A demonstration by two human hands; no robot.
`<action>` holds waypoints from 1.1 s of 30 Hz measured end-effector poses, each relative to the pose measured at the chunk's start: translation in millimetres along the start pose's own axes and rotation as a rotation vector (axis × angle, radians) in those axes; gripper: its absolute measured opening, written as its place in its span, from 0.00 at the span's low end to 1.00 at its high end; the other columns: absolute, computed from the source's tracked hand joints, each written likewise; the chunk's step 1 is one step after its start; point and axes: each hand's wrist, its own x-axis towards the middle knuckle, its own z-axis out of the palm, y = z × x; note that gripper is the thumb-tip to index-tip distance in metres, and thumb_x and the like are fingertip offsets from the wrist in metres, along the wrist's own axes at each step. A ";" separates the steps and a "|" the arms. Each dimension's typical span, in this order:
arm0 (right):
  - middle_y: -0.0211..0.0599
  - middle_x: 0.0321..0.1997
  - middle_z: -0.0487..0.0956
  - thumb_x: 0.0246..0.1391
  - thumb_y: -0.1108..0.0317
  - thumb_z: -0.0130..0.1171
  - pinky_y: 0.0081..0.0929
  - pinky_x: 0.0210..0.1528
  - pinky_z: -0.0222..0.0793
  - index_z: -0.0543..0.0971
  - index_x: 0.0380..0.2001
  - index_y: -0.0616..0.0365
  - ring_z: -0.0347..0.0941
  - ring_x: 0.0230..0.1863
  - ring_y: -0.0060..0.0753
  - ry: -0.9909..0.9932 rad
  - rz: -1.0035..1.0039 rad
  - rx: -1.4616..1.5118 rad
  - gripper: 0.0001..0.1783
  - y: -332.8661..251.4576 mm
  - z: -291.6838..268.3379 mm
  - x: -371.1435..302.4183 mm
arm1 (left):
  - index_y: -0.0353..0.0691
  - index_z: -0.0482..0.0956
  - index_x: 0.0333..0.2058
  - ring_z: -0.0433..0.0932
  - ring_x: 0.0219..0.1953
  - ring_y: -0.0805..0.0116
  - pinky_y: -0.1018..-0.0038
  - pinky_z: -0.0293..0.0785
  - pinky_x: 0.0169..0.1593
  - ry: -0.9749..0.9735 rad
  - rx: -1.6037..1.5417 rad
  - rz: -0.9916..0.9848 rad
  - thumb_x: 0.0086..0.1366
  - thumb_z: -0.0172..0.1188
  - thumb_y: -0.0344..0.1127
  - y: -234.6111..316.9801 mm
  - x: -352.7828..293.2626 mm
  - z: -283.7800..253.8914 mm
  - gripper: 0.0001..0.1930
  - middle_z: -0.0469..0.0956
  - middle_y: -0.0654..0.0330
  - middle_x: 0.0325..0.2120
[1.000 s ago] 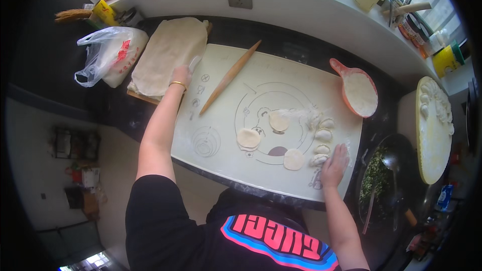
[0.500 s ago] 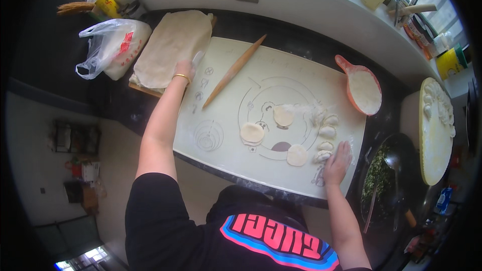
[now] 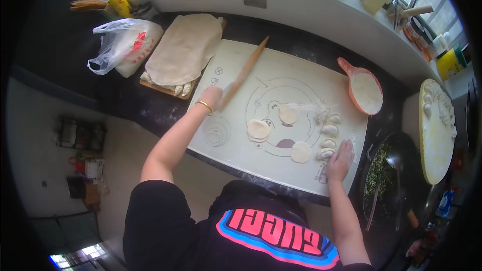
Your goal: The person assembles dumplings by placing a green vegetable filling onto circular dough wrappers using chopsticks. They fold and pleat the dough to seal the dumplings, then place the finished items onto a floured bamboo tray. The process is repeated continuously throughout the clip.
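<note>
My left hand [image 3: 213, 96] is over the left part of the pale pastry mat [image 3: 236, 163], beside the near end of a wooden rolling pin [image 3: 249, 64]. Its fingers are smeared by motion, so I cannot tell whether they grip the pin. Flat on the mat's right side lies my right hand [image 3: 341, 163], fingers stretched out and floury, beside a short column of folded dumplings [image 3: 330, 130]. Round dough wrappers lie mid-mat: one [image 3: 288, 114] near scattered flour, another [image 3: 259, 129] to its left, a third [image 3: 301, 152] nearer me.
A large dough sheet [image 3: 183, 47] covers a wooden board at left, beside a plastic bag [image 3: 133, 45]. At right are a red-rimmed scoop of flour [image 3: 366, 90], a pan of chopped green filling [image 3: 376, 183] with a spoon [image 3: 394, 162], and a round tray [image 3: 436, 145] holding dumplings.
My left hand has moved from the dough sheet's edge rightward and toward me, to the rolling pin. The pin's near end has shifted slightly right. My right hand stays flat on the mat.
</note>
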 end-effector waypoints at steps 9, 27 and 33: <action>0.46 0.63 0.56 0.47 0.69 0.47 0.43 0.65 0.38 0.59 0.57 0.60 0.47 0.66 0.43 0.007 0.004 0.008 0.31 3.5 1.4 -2.1 | 0.36 0.75 0.28 0.75 0.32 0.45 0.59 0.71 0.37 0.300 -0.171 -0.191 0.53 0.50 0.30 -12.3 3.8 -5.9 0.06 0.75 0.44 0.26; 0.47 0.63 0.56 0.46 0.69 0.47 0.44 0.65 0.38 0.59 0.57 0.60 0.47 0.65 0.44 -0.004 0.035 0.033 0.31 2.5 -0.9 -1.5 | 0.40 0.68 0.43 0.70 0.45 0.51 0.61 0.68 0.47 0.328 -0.010 -0.014 0.57 0.54 0.44 51.3 83.6 -38.5 0.19 0.70 0.48 0.41; 0.48 0.62 0.57 0.46 0.70 0.47 0.44 0.65 0.39 0.60 0.57 0.61 0.49 0.65 0.46 0.000 0.015 0.056 0.30 -0.5 -4.7 2.2 | 0.38 0.70 0.40 0.72 0.43 0.50 0.61 0.69 0.45 0.113 0.006 -0.083 0.57 0.54 0.39 4.3 141.6 7.0 0.14 0.73 0.49 0.39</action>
